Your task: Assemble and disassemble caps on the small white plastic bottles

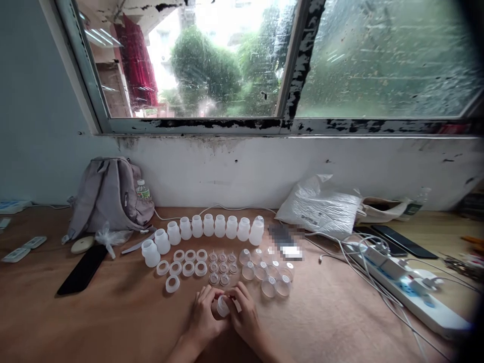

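Near the front of the table, my left hand (206,313) and my right hand (245,313) are closed together around a white bottle collar ring (222,306). Fingers partly cover the ring, and I cannot tell whether a teat sits in it. Just beyond my hands lie several clear silicone teats (223,268). To their left are loose white collar rings (188,268). Clear dome-shaped caps (268,286) stand in a group to the right. Behind these, open white baby bottles (197,226) form a curved row, ending at the right with a capped bottle (256,231).
A grey backpack (108,196) leans at the back left, with a black phone (82,270) in front. Toward the right are a silver-white plastic bag (319,204), a power strip (408,292) with trailing cables and dark phones (403,241). A window (196,65) is above.
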A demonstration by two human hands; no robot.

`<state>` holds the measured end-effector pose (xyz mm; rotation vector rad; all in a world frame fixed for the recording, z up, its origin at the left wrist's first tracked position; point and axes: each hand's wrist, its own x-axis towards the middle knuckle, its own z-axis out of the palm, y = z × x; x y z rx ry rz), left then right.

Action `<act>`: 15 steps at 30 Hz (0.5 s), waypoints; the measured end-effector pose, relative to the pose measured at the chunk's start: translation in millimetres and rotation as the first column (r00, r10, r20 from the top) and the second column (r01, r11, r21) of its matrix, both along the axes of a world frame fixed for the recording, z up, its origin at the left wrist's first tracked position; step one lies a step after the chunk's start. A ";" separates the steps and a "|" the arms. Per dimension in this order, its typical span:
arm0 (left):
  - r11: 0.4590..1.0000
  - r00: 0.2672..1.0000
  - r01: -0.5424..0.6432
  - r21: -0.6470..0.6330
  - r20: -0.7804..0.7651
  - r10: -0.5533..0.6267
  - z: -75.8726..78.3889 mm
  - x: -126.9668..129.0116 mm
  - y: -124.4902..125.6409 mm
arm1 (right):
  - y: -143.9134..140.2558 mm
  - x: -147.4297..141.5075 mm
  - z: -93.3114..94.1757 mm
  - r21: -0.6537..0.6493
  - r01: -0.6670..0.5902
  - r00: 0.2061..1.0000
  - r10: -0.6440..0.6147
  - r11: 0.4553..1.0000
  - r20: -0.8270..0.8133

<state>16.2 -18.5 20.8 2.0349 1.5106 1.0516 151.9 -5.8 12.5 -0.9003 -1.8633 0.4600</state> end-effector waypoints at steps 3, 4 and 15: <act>0.993 0.986 0.115 -0.022 0.127 -0.112 4.8 6.3 6.0 | 1.2 1.9 5.6 -0.017 0.044 0.998 -0.045 0.999 -0.039; 0.988 0.973 0.148 -0.037 0.183 -0.139 5.6 8.7 7.8 | 2.0 2.5 7.1 -0.027 0.061 0.997 -0.063 0.998 -0.051; 0.991 0.936 0.136 -0.005 0.329 -0.127 -4.8 7.9 6.6 | 5.4 -1.4 11.4 -0.324 0.040 0.982 -0.097 0.945 -0.163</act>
